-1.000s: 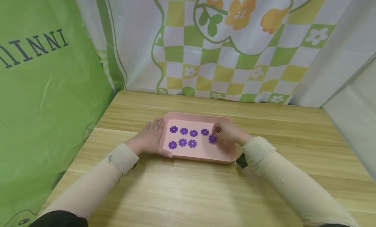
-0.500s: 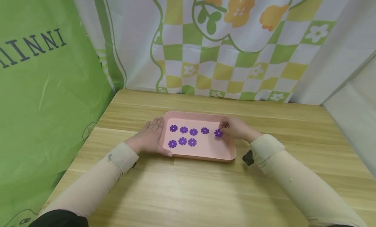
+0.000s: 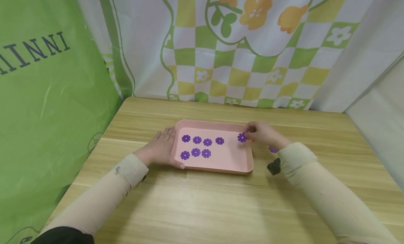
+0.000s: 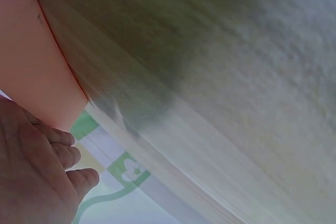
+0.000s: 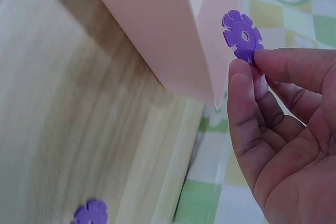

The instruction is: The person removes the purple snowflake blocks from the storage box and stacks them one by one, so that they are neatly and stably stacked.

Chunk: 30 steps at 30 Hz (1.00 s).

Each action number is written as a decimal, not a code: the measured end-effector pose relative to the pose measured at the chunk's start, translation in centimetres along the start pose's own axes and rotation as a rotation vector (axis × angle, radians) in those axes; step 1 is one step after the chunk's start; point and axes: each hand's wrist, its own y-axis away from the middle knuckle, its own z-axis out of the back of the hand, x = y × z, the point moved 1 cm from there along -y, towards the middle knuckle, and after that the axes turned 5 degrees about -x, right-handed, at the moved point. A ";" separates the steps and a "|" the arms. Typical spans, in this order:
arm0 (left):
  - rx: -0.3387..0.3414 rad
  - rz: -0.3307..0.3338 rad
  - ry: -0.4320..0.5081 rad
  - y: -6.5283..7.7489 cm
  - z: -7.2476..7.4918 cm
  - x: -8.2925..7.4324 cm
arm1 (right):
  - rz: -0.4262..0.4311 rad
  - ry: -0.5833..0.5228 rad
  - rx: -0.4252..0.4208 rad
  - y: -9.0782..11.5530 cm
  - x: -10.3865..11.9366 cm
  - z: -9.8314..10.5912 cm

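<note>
My right hand (image 3: 264, 133) pinches a purple snowflake disc (image 3: 242, 137) between thumb and fingertip, above the back right corner of a pink tray (image 3: 227, 161). In the right wrist view the pinched disc (image 5: 244, 35) shows its notched edge and centre hole. Several more purple discs (image 3: 207, 142) lie flat inside the tray, in two rows toward its left side. My left hand (image 3: 159, 149) rests against the tray's left end, fingers extended along the wall and thumb at the front corner. The left wrist view shows those fingers (image 4: 79, 179) beside the pink wall.
Another purple disc (image 3: 273, 149) lies on the wooden table (image 3: 202, 209) right of the tray, partly covered by the right wrist. A checked floral curtain (image 3: 246, 72) hangs behind the table, and a green sheet (image 3: 47, 107) hangs along the left.
My right hand has carried the pinched disc right and toward the tray's back right corner. The disc on the table has come into view near the right wrist. My left hand stays put.
</note>
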 end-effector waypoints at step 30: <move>-0.004 0.000 0.026 -0.1 0.0 0.1 | -0.161 0.046 -0.085 4.3 -8.5 4.6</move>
